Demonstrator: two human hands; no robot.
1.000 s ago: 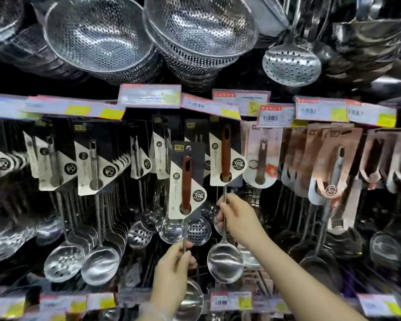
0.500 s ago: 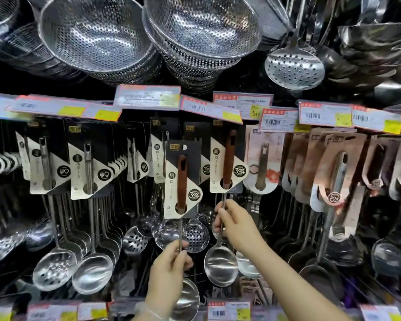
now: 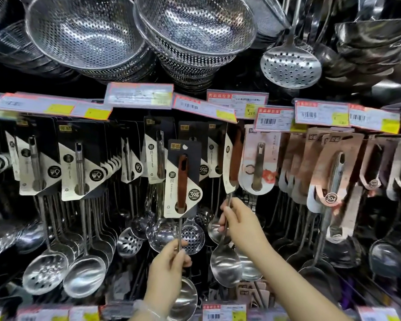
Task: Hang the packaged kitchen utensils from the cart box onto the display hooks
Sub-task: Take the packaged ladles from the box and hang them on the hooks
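My left hand [image 3: 168,267] grips the steel shaft of a packaged ladle [image 3: 183,179] with a brown wooden handle on a black and white card. The card stands upright in front of the hanging rows, its punched hole near the top. Its bowl [image 3: 185,297] hangs below my hand. My right hand [image 3: 239,221] pinches the shaft of a second wooden-handled ladle [image 3: 233,163], whose card is turned edge-on under the price tags. That ladle's bowl [image 3: 225,262] hangs beneath my wrist. The hooks themselves are hidden behind the cards and tags.
Rows of carded ladles and skimmers [image 3: 79,172] hang to the left, pink-carded utensils [image 3: 333,172] to the right. Price tags [image 3: 139,96] jut out above the hooks. Steel colanders [image 3: 190,26] and a perforated skimmer [image 3: 289,66] hang overhead. Shelf-edge labels [image 3: 222,312] run along the bottom.
My left hand has lifted its ladle card a little and shifted it right. The ladle in my right hand has turned from face-on to edge-on and moved right.
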